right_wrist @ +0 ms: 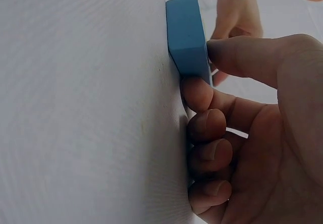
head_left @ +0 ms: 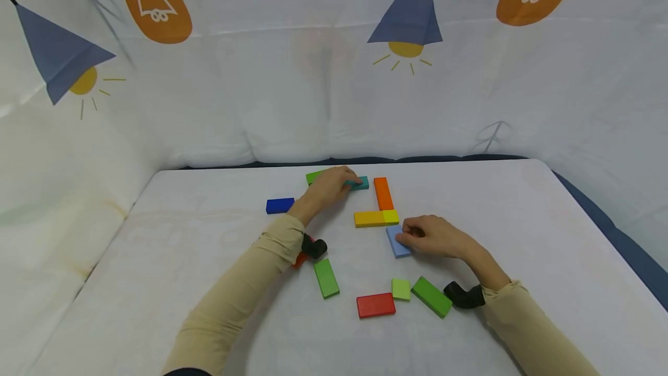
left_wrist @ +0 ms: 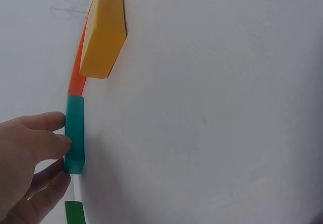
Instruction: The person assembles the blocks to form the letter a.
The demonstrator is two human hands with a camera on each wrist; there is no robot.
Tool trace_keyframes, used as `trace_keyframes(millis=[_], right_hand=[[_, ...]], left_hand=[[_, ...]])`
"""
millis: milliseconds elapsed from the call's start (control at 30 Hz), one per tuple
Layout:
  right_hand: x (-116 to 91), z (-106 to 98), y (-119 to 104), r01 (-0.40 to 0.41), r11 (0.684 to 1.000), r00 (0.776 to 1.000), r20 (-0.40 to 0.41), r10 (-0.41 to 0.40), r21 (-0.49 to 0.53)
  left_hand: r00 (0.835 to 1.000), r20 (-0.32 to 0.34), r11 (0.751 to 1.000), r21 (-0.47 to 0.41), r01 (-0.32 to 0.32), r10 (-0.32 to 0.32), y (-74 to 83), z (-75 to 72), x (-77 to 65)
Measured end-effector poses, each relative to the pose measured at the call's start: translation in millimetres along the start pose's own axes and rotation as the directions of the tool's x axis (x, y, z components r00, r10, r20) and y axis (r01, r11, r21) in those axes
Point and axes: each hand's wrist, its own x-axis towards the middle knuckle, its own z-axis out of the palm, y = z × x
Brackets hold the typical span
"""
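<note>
"Pinching what?"
"My right hand [head_left: 432,235] nips the light-blue rectangular block [head_left: 397,242] on the white tabletop [head_left: 485,196]!"
"And left?"
"My left hand [head_left: 329,187], fingers curled, holds the teal rectangular block [head_left: 364,183], farther back!"

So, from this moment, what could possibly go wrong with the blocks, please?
Pushing the light-blue block, pinched by the right hand, might shift the yellow square just beyond it. The left hand, on the teal block, might nudge the orange block close to its end. The right wrist camera could bump the green block beside it.
</note>
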Motion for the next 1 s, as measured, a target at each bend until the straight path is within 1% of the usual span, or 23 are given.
trace_keyframes(millis=[267,633,1000], right_hand=[[-0.1,0.7,1.0,-0.004,1.0,1.0,0.003,0.004,0.002],[-0.7,-0.1,-1.9,-0.008,1.0,1.0,0.002,0.008,0.004],[0.4,0.3,-2.1,-0.013,1.0,1.0,0.001,0.013,-0.003]], left_hand=[[1.0,-0.016,1.0,-0.008,-0.023,0.023,0.5,1.5,-1.5],[0.999,-0.03,0.999,-0.006,-0.035,0.035,2.3,5.3,-1.6],[1.0,-0.026,1.0,0.005,-0.014,0.014,5.2,7.1,-1.6]])
